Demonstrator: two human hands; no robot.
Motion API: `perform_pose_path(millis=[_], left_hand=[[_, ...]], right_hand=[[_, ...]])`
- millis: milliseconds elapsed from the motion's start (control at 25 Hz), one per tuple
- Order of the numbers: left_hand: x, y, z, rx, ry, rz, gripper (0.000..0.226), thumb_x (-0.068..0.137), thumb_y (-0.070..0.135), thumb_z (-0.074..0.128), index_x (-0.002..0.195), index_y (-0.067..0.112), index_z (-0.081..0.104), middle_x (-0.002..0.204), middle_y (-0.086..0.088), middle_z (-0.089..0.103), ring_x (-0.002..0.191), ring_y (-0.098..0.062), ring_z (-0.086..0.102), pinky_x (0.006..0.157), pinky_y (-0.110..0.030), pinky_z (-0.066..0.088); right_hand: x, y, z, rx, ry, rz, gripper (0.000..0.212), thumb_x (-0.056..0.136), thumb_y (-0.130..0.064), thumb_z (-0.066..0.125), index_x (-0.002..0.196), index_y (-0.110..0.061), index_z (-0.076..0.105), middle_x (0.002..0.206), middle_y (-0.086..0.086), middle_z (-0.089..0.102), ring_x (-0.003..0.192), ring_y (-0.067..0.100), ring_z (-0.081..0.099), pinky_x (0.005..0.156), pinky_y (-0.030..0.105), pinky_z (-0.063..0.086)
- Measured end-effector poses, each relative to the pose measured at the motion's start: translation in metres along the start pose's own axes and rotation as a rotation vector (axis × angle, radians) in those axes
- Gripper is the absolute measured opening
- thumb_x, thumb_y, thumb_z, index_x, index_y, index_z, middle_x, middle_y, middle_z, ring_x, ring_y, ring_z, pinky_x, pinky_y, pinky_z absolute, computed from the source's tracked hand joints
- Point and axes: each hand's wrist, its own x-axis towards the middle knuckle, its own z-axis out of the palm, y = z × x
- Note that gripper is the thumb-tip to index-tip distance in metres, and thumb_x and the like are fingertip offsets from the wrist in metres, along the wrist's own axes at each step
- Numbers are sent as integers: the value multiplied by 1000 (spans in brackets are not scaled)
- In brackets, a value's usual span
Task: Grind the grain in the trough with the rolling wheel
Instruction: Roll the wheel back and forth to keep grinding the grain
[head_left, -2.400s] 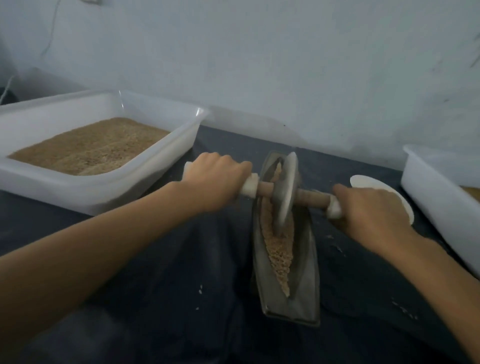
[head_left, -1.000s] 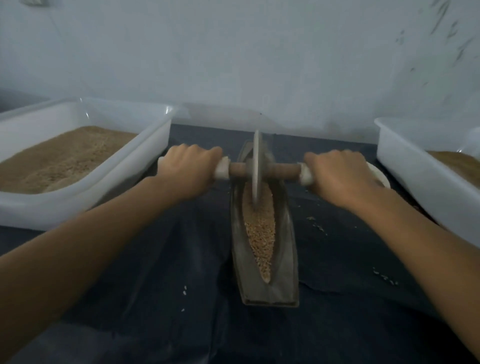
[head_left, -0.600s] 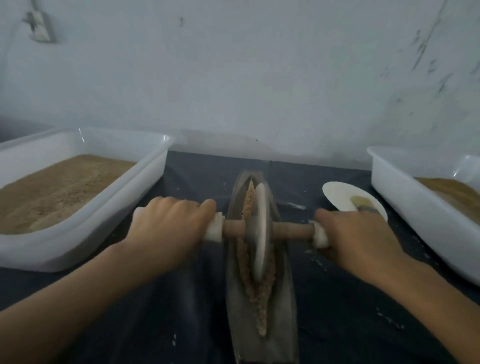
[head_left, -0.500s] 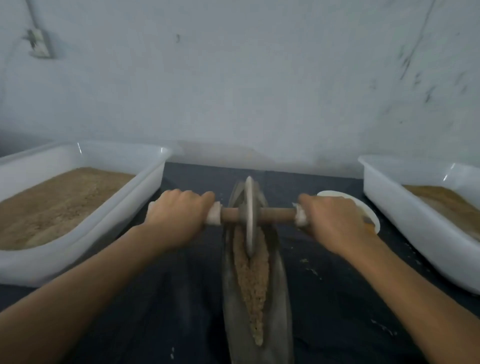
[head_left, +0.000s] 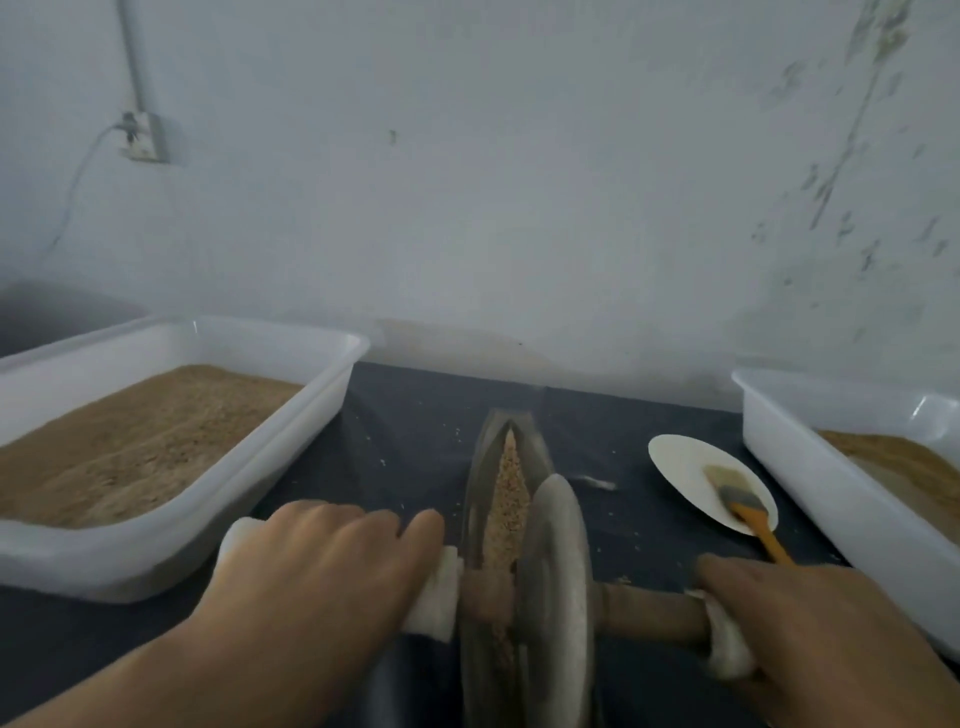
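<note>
The rolling wheel (head_left: 558, 587) stands in the trough (head_left: 485, 519) on the counter (head_left: 415, 431) over the grain (head_left: 511, 499) (no readable writing anywhere), left hand (head_left: 322, 577) and right hand (head_left: 810, 629) each gripping its cloth-wrapped axle ends.

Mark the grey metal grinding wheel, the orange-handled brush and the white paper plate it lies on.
grey metal grinding wheel (head_left: 558, 587): head view, flat disc face.
orange-handled brush (head_left: 759, 527): head view, orange handle.
white paper plate (head_left: 680, 467): head view, bare surface left of the brush.
</note>
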Motion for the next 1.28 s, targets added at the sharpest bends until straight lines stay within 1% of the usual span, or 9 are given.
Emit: perform_pose_path(millis=[80, 200, 400, 560, 720, 800, 920, 1080, 1280], left_hand=[[14, -3, 11, 30, -174, -50, 45, 57, 38, 68, 83, 36, 32, 62, 12, 48, 51, -12, 51, 46, -28, 21], [68, -23, 53, 23, -172, -202, 33, 82, 36, 60, 93, 34, 29, 90, 10, 59, 76, -15, 56, 60, -31, 32], [120, -40, 65, 63, -140, -265, 27, 85, 32, 60, 105, 26, 43, 103, 1, 64, 91, -25, 61, 70, -36, 41], [62, -13, 36, -22, -170, -127, 40, 79, 33, 67, 102, 30, 35, 95, 6, 59, 87, -20, 60, 62, -32, 32], [25, -2, -1, 26, -38, 61, 58, 39, 43, 79, 76, 32, 36, 53, 12, 41, 43, -9, 47, 46, -19, 1], [35, -3, 12, 30, -160, 21, 54, 56, 42, 77, 84, 33, 31, 61, 12, 39, 52, -11, 46, 44, -24, 12], [79, -22, 48, 46, -177, -129, 34, 81, 37, 64, 99, 31, 36, 86, 8, 56, 70, -17, 51, 60, -32, 31], [125, -38, 63, 70, -114, -235, 27, 84, 33, 63, 103, 25, 45, 98, 0, 64, 84, -23, 60, 64, -34, 35], [61, -13, 44, -8, -106, -97, 43, 76, 36, 70, 106, 28, 41, 91, 7, 60, 75, -15, 54, 65, -29, 35]], right_hand=[[16, -4, 5, 5, 74, -18, 22, 81, -51, 47, 75, -39, 30, 72, -15, 45, 59, 2, 38, 50, 20, 20], [76, -2, 10, -2, 276, -20, 25, 85, -40, 59, 85, -36, 34, 82, -10, 57, 69, 10, 53, 53, 27, 34], [132, 1, 13, 59, 335, 61, 16, 88, -40, 54, 97, -31, 44, 93, -2, 64, 84, 23, 62, 63, 33, 38], [76, 13, 64, 249, 210, -31, 7, 76, -48, 39, 76, -41, 38, 69, -16, 53, 70, 2, 54, 68, 29, 43], [84, 32, 86, 271, 64, -44, 23, 101, -32, 36, 118, -30, 52, 119, -9, 55, 118, 12, 51, 97, 26, 36], [84, 25, 80, 304, -9, -35, 13, 98, -39, 41, 106, -46, 48, 101, -22, 53, 100, 1, 54, 85, 26, 42], [92, 12, 50, 142, 381, -43, 14, 75, -45, 50, 74, -47, 37, 54, -15, 39, 51, -7, 41, 48, 16, 24], [128, 2, 10, 170, 303, 50, 16, 88, -41, 53, 99, -31, 46, 91, -2, 63, 89, 24, 62, 64, 33, 38], [54, 3, 34, 183, 188, -50, 16, 78, -46, 49, 73, -38, 35, 74, -14, 55, 70, 5, 55, 65, 28, 43]])
